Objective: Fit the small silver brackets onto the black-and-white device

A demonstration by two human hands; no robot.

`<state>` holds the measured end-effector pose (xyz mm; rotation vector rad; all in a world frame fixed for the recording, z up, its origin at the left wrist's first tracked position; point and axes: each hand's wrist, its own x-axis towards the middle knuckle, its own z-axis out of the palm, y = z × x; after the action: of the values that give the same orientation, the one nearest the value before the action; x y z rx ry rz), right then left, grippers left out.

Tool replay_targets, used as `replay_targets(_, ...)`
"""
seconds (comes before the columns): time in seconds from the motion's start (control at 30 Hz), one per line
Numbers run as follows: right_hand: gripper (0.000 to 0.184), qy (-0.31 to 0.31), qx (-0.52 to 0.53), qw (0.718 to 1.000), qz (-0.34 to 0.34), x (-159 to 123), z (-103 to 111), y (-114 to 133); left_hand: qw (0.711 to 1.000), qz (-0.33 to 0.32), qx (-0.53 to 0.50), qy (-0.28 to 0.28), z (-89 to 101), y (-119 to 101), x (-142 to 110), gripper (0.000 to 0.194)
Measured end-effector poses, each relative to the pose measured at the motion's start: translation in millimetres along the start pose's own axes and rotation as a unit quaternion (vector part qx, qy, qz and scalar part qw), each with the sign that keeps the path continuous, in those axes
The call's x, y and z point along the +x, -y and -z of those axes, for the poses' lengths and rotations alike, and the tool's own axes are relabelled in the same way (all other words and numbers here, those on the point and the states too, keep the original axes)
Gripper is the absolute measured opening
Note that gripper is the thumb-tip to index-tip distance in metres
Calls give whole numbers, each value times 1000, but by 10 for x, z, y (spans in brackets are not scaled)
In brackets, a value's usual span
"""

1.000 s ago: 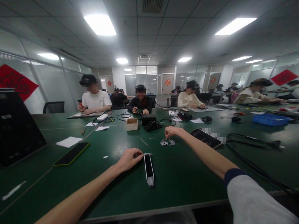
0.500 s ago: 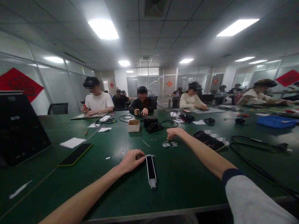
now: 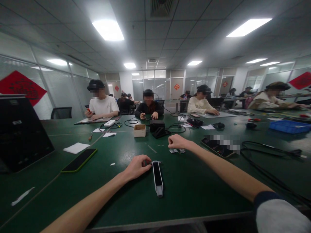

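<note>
On the green table lies a slim, long device (image 3: 157, 177) with a white frame, a black face and a grey end toward me; its kind is unclear. My left hand (image 3: 138, 166) rests on the table with curled fingers, thumb and forefinger closed at the device's far left corner. A small thin metal part sticks out at that far end. Farther off, my right hand (image 3: 178, 141) is raised slightly, its fingers closed in a pinch. Whatever it holds is hidden. Below it sit several small silvery metal pieces (image 3: 179, 151), partly covered by the hand.
A green-edged phone (image 3: 79, 160) and white paper (image 3: 76, 148) lie at left, near a black HP case (image 3: 21, 136). Ahead stand a small box (image 3: 139, 130) and a black stand (image 3: 157, 127). To the right are a tablet-like device (image 3: 216, 146), black cables (image 3: 262, 145) and a blue tray (image 3: 289, 127). People sit opposite.
My right hand has lifted off the metal pieces and shifted slightly left and nearer. My left hand and the device stay in place; the view has tilted slightly.
</note>
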<state>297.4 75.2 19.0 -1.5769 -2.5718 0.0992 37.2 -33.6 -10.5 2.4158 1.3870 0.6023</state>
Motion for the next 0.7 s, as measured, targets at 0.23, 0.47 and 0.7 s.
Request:
replay_targets(0.23,14,-89,218,962,141,-487,-278,427,998,-26,50,-26,-56,99,2,25)
replay_targets(0.47,22,-67,300,940,147,-581,-427,408,996,-24,87,-19,-45,108,-17,14)
replay_targets(0.7,22,-60,313,936,149,-640,-479,433,990,19,140,-14,-14,45,-9,10)
